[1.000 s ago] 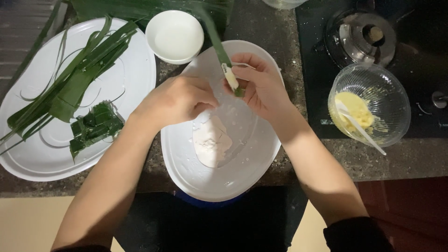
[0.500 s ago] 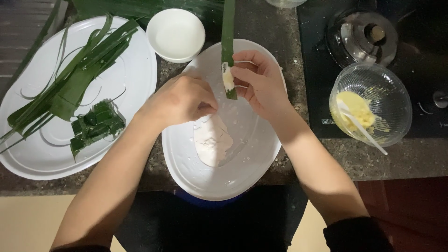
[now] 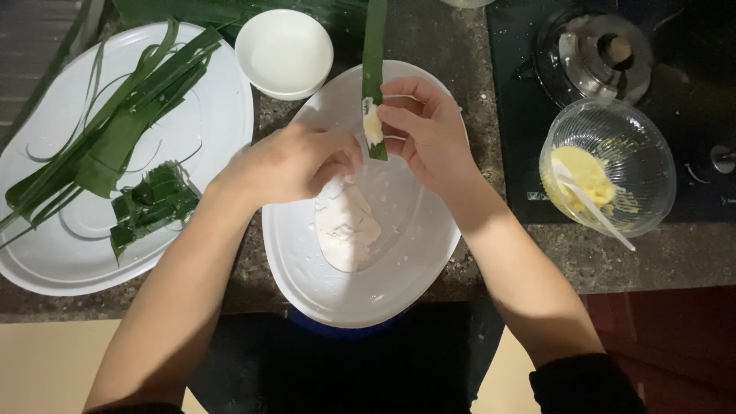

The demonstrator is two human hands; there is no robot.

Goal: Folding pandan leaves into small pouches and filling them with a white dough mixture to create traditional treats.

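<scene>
Over the oval plate, the right hand pinches a leaf strip upright between thumb and fingers, a dab of white dough pressed on its lower end, seemingly so crumbs drop onto the plate. The left hand is curled loosely over the dough lump, fingertips touching it; whether it grips any, I cannot tell. On the surface I count two plates, one small white bowl, one clear bowl with yellow filling and a spoon, and the other plate with loose leaves and a folded bundle.
</scene>
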